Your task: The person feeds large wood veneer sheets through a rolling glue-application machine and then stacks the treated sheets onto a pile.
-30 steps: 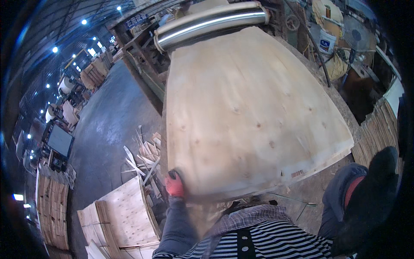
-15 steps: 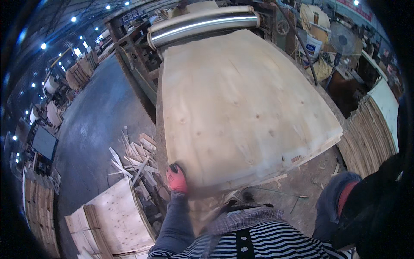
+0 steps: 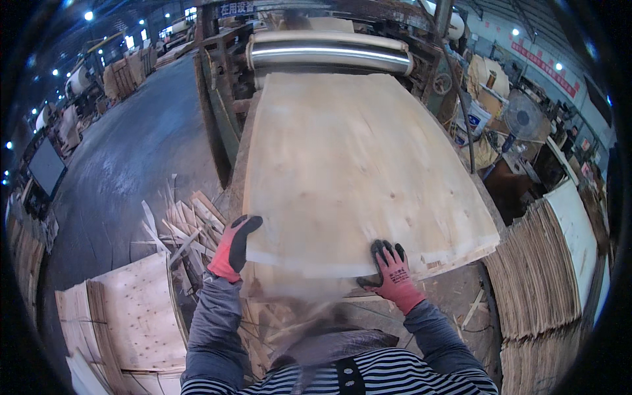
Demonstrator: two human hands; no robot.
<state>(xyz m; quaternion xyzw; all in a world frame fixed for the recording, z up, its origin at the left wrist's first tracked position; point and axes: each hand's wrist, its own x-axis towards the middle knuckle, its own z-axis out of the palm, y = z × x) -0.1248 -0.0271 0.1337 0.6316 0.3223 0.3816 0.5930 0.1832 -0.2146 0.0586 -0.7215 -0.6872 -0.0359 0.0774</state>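
A broad pale wood veneer sheet point(image 3: 349, 164) lies on top of a low stack of sheets, its far end close to a shiny metal roller point(image 3: 329, 56). My left hand point(image 3: 234, 249), in a red glove with black fingertips, grips the sheet's near left corner, with the fingers together at the edge. On the near edge, right of the middle, my right hand point(image 3: 394, 273) wears a matching glove. Its fingers are spread on the top surface, the thumb pointing left along the edge. The near edge between my hands is smeared by motion.
Broken veneer strips point(image 3: 191, 227) litter the floor at left. Nearer stands a bundle of veneer sheets point(image 3: 141, 313). A tall veneer stack point(image 3: 536, 273) rises at right. Beyond it are a fan point(image 3: 525, 117) and a white bucket point(image 3: 473, 124). A dark rod point(image 3: 464, 99) slants down beside the roller.
My right hand has come in from the right onto the sheet's near edge. My left hand stays at the left corner, now turned more over the edge. The whole view has shifted.
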